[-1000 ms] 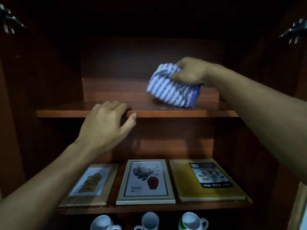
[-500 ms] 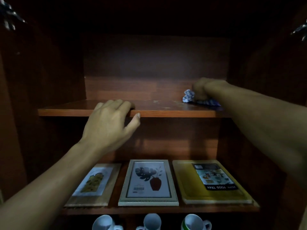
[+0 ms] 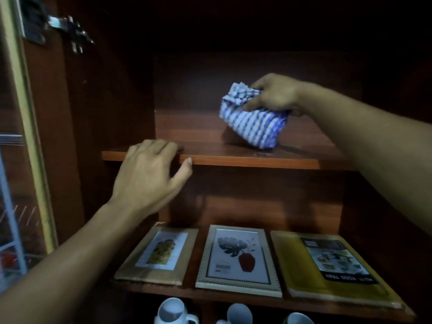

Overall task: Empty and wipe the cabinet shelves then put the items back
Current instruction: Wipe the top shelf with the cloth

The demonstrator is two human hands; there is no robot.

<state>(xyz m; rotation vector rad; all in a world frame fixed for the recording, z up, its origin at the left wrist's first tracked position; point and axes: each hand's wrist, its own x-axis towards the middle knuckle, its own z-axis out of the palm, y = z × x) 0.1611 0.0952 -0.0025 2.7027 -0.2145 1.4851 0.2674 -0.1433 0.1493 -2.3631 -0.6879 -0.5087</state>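
Note:
A dark wooden cabinet stands open in front of me. My right hand point(image 3: 273, 95) grips a bunched blue-and-white striped cloth point(image 3: 253, 123), whose lower end touches the upper shelf point(image 3: 245, 160) right of centre. No items stand on this shelf. My left hand point(image 3: 149, 176) rests on the shelf's front edge at the left, fingers over the top and thumb against the edge. On the shelf below lie a wooden picture frame point(image 3: 156, 256), a silver picture frame point(image 3: 238, 258) and a yellow food tray point(image 3: 334, 267).
Three white mugs point(image 3: 174, 312) show at the bottom edge on a lower shelf. The left cabinet door point(image 3: 28, 136) is swung open, its metal hinge point(image 3: 70, 26) near the top. The cabinet's back and sides are dark.
My right hand has come forward and left from the shelf's back right corner, lifting the cloth into a hanging bunch. The view has shifted left. My left hand stays on the shelf edge.

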